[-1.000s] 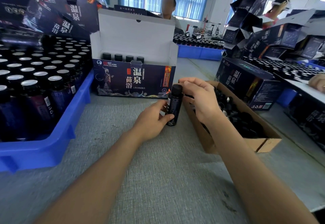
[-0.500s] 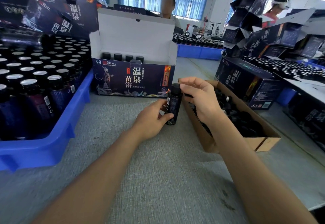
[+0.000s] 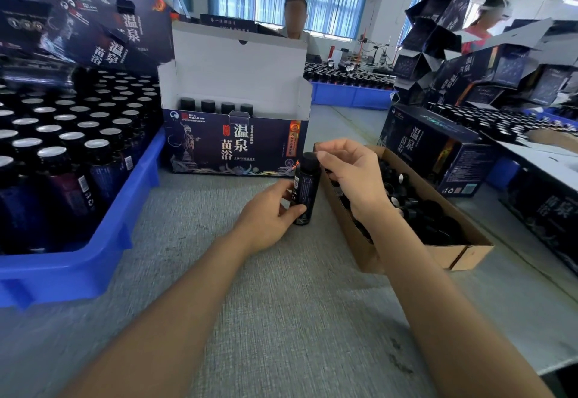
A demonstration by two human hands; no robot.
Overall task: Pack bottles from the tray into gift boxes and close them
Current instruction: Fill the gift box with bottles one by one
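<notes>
Grey felt-like table covering is stretching across a busy packing room, where other people are working at benches under tall windows. On the left, a blue tray is holding rows of dark bottles with silvery uncapped tops. Behind the hands an open gift box is standing with its white lid flap raised and four black-capped bottles showing along its back row. To the right, a brown cardboard box is lying full of loose black caps. The left hand is wrapping its thumb and fingers round the lower body of one bottle, which is resting on the table just beside the cardboard box and in front of the gift box. The right hand is reaching over with its fingertips curled and pinching the cap on the bottle's neck (whether it is fully seated cannot be told). The bottle is standing nearly upright, its long axis vertical and the cap pointing up, leaning slightly toward the right hand. It is probably rigid and fairly light, though weighted by its contents, and the glossy label is likely making it slippery. Gripping round the mid-body, rather than by the cap alone, looks the safer hold for lowering it base first into the gift box.
</notes>
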